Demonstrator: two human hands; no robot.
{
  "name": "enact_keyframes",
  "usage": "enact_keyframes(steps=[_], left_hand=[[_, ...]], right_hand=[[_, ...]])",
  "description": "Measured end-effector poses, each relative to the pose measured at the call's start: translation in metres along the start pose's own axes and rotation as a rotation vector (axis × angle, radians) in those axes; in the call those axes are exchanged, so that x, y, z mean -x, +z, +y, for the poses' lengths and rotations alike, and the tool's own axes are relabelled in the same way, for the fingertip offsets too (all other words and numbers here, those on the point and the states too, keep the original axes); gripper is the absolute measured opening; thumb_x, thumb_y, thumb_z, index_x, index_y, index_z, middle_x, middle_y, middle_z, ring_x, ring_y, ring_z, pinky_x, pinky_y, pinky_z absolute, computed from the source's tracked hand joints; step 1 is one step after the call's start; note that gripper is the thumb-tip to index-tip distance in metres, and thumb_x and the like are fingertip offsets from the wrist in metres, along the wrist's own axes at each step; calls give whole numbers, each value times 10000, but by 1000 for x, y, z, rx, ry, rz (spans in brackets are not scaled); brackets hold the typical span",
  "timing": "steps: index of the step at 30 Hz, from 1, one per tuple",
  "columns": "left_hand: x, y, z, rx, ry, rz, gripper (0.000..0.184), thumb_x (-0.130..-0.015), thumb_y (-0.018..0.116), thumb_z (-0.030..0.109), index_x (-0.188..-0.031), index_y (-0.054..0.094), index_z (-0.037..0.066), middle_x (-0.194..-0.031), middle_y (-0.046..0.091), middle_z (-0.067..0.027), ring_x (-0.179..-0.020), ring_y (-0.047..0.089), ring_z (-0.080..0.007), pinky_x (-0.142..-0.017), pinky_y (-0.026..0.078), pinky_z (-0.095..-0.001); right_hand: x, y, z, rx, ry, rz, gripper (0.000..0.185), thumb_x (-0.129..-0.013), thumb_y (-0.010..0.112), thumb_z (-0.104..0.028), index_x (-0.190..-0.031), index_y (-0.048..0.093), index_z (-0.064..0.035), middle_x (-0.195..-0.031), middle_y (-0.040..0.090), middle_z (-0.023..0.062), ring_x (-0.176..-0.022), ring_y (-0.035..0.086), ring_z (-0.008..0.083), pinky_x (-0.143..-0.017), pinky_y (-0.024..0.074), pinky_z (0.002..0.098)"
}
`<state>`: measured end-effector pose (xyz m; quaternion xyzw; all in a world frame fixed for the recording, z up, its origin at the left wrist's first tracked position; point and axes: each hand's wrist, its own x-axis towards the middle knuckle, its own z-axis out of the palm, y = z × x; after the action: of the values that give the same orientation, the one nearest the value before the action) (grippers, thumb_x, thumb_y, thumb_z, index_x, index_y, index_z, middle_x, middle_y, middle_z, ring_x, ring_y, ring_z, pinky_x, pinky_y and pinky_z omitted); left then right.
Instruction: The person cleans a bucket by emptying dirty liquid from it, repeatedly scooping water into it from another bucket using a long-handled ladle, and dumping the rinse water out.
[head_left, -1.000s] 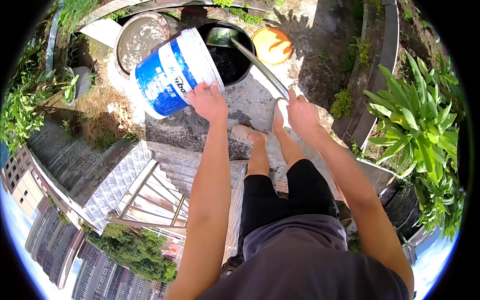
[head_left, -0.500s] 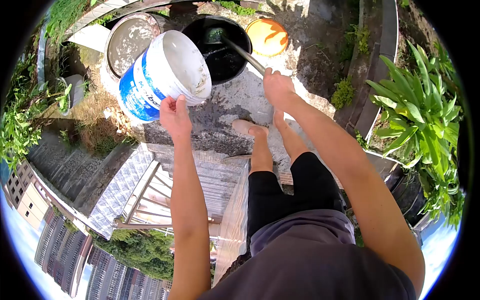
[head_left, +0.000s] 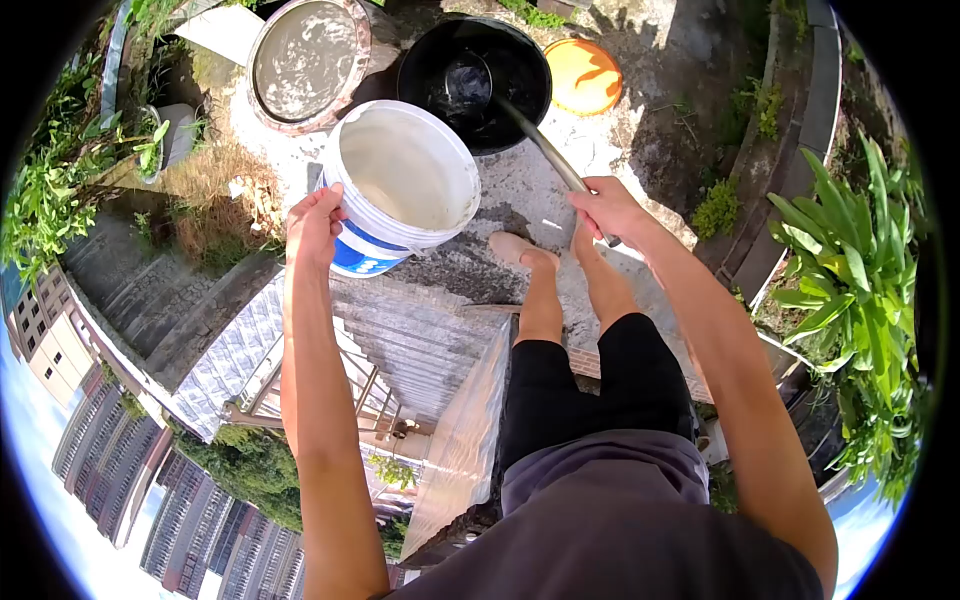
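Observation:
My left hand point(head_left: 315, 222) is closed at the near left rim of a white and blue plastic bucket point(head_left: 375, 240). The bucket's mouth faces up toward me, and a pale residue coats its inside. In my right hand point(head_left: 612, 207) is the long metal handle of a ladle point(head_left: 550, 155), gripped close to its end. The ladle's round bowl dips inside a black bucket point(head_left: 545, 95), which holds dark liquid. How deep the bowl sits in the liquid I cannot tell.
Left of the black bucket stands a dirty bucket point(head_left: 378, 48) full of grey sludge. An orange lid point(head_left: 583, 75) lies on the right. Leafy plants point(head_left: 850, 270) and a concrete curb point(head_left: 795, 160) border the right side. Down to the left is a railing point(head_left: 255, 410).
The white and blue bucket has turned from a tilt to more upright and come nearer. My right hand has drawn the ladle handle back toward me. The whole view has shifted slightly.

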<state>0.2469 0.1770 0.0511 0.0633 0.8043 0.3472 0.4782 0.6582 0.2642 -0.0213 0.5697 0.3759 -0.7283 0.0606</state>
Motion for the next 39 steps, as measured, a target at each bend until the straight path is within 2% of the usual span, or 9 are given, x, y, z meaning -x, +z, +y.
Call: enact_keyframes(steps=[6, 11, 15, 17, 21, 30, 33, 35, 39], left_hand=[[-39, -11, 19, 105, -252, -70, 173, -827, 751, 199, -826, 612, 95, -675, 561, 13, -543, 516, -88, -413, 322, -177], [-64, 13, 63, -21, -327, -27, 132, -812, 756, 206, -797, 636, 155, -652, 558, 32, -506, 518, -81, -365, 305, -175], [-86, 40, 95, -94, -347, -188, 90, -837, 713, 182, -798, 649, 131, -593, 557, 42, -441, 460, -59, -319, 211, -168], [-108, 53, 93, -110, -227, -273, 119, -840, 708, 183, -764, 634, 129, -566, 537, 44, -428, 438, -59, -318, 196, -182], [-119, 69, 105, -229, -308, -317, 103, -834, 725, 184, -836, 667, 99, -608, 576, 15, -439, 483, -89, -292, 236, -170], [-100, 61, 97, -113, -414, -63, 190, -819, 753, 254, -779, 612, 134, -604, 529, 10, -496, 526, -134, -348, 283, -194], [-99, 35, 81, -30, -402, -90, 154, -823, 746, 247, -829, 634, 142, -620, 546, 10, -509, 539, -152, -352, 300, -204], [-104, 19, 72, 52, -363, -102, 138, -833, 731, 234, -845, 639, 132, -642, 561, 6, -509, 539, -146, -350, 310, -203], [-60, 45, 82, 12, -129, 0, 171, -834, 732, 217, -882, 642, 79, -694, 596, -12, -506, 543, -128, -351, 319, -190]], right_hand=[[122, 0, 6, -97, 4, 7, 173, -926, 556, -136, -1008, 593, 12, -592, 485, 4, -436, 444, 75, -383, 376, 251], [187, 3, 9, -39, -109, 171, 402, -927, 557, -128, -1321, 529, -49, -623, 519, -6, -447, 447, 61, -403, 379, 233], [213, 5, 9, 267, -260, 259, 429, -911, 561, -108, -1332, 509, -47, -677, 590, 101, -570, 560, 169, -592, 493, 314], [217, 8, -1, 214, -278, 260, 463, -907, 590, -104, -1351, 486, -24, -677, 545, 47, -556, 497, 114, -534, 430, 275], [215, 10, -1, 210, -450, 297, 433, -900, 594, -104, -1315, 498, -25, -711, 513, 160, -639, 528, 193, -617, 459, 335], [200, -11, 18, -121, -243, 106, 409, -913, 569, -117, -1317, 529, -70, -673, 545, -20, -519, 456, 68, -510, 408, 252], [204, -21, 19, 2, -277, 182, 422, -906, 576, -123, -1317, 519, -50, -658, 563, 55, -539, 514, 124, -537, 435, 286], [204, -30, 14, 192, -231, 211, 456, -852, 586, -64, -1295, 490, -7, -996, 628, 265, -807, 640, 400, -678, 494, 352], [188, -31, 26, 255, -380, 326, 483, -854, 589, -98, -1316, 474, -15, -766, 600, 263, -685, 617, 440, -642, 504, 403]])
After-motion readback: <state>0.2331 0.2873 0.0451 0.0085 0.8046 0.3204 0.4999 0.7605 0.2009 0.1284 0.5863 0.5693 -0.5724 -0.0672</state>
